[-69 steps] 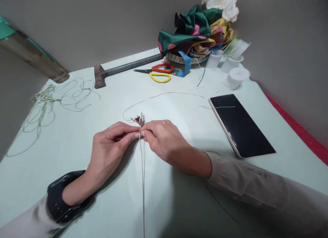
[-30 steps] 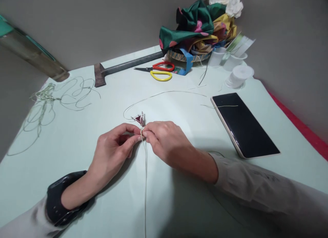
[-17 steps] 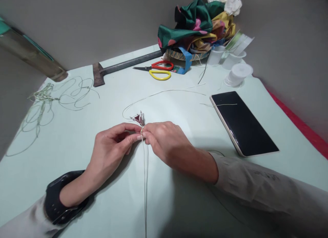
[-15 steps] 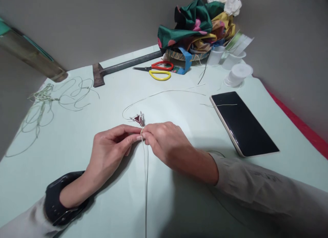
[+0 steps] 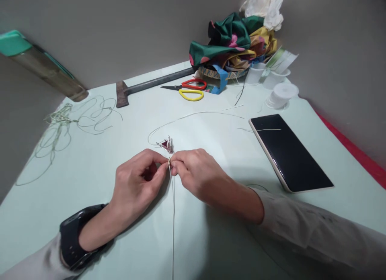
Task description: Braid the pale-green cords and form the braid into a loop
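Note:
My left hand (image 5: 137,183) and my right hand (image 5: 196,173) meet at the middle of the pale green table (image 5: 90,167). Both pinch a thin pale cord (image 5: 173,215) at one spot, fingertips touching. The cord runs down from the pinch toward me. Just beyond the fingertips lies a small dark red triangular piece (image 5: 165,144) wrapped in wire, joined to the cord. A long strand (image 5: 196,113) curves away from it to the right. A black watch is on my left wrist.
A black phone (image 5: 289,151) lies face up at right. Red and yellow scissors (image 5: 188,89), a hatchet (image 5: 144,85) and a basket of coloured cloth (image 5: 235,43) sit at the back. White spools (image 5: 280,95) stand at back right. Loose green cord (image 5: 60,123) is tangled at left.
My hands have stayed together on the cord, with small finger movements at the pinch. The view has shifted slightly down and left, so objects sit a little lower and further right.

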`<state>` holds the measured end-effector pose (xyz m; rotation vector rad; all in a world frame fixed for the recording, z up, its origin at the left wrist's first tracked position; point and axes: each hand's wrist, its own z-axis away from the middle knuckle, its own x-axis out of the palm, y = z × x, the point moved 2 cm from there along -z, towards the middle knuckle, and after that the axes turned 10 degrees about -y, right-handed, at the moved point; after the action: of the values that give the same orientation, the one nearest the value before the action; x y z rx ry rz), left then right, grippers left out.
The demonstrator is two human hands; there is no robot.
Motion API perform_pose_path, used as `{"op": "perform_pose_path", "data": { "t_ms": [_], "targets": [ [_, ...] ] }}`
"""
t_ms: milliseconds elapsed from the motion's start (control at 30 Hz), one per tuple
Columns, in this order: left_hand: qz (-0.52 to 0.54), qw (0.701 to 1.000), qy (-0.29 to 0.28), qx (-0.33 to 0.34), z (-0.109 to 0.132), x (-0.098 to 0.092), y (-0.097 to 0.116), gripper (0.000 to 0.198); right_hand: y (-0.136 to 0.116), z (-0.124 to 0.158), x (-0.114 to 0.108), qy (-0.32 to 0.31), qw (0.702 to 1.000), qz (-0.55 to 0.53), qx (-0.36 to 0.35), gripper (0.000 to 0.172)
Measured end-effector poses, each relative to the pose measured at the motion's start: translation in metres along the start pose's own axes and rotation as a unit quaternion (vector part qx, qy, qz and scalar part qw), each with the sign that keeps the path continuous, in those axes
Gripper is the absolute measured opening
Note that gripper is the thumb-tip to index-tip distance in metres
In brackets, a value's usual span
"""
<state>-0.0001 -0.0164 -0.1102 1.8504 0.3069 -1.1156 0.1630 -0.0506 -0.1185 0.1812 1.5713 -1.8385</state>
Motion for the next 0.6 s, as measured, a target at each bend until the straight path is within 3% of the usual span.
{"op": "perform_pose_path", "data": {
  "t_ms": [267, 600],
  "targets": [
    [0.107, 0.987, -0.049, -0.105, -0.002, -0.001, -0.006, 0.014, -0.001, -0.003, 0.000, 0.007, 1.000, -0.017, -0.002, 0.021],
    [0.230, 0.959, -0.083, -0.147, -0.004, -0.001, -0.014, 0.012, 0.002, -0.003, -0.001, 0.013, 0.998, -0.055, 0.020, 0.022]
  ]
}}
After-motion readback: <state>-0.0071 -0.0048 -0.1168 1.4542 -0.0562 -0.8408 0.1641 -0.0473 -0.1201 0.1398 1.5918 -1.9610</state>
